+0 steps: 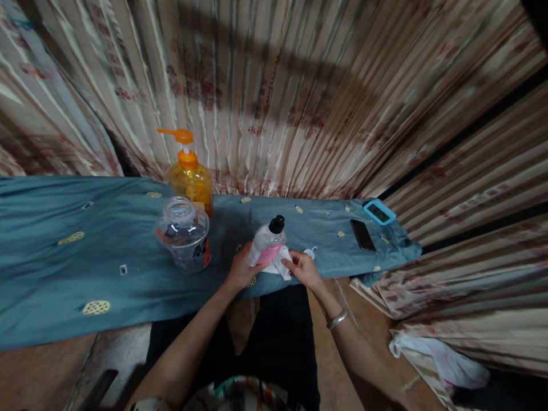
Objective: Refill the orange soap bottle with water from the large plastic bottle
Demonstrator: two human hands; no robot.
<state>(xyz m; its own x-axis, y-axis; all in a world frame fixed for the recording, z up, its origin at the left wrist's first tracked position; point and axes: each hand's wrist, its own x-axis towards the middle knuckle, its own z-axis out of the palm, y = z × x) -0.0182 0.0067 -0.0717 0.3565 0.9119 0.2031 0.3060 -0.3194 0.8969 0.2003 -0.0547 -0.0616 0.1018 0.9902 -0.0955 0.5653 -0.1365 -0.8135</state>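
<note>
Firm on one side, flat on the other

Just below the centre of the frame: a bottle (260, 243) with a pink label (269, 255) and a black cap (277, 224), tilted. Left hand (241, 269) wrapped round the lower left side, thumb across the front, other fingers mostly hidden; cannot tell their exact spread. Right hand (305, 268) at the lower right side, thumb and forefinger pinching a white sheet (280, 265) beside the label; paper or cloth, cannot tell.

For good handling, probably best to keep the left hold firm and low, clear of the sheet. Keep the sheet smooth, without bunching; press evenly; turn the bottle little by little; beware of slipping on the slick side.

Counted: two hands, one held bottle, one white sheet, one silver bangle (337, 319), one pale round thing (310, 253) just beyond the right hand. Left of centre, one orange pump bottle (192, 185) and, nearer the bottom edge, a clear plastic container (185, 244), single or stacked, cannot tell. Right of centre, one black phone (363, 235) and one blue-framed display (379, 212). Underneath, one teal cover (141, 285).
</note>
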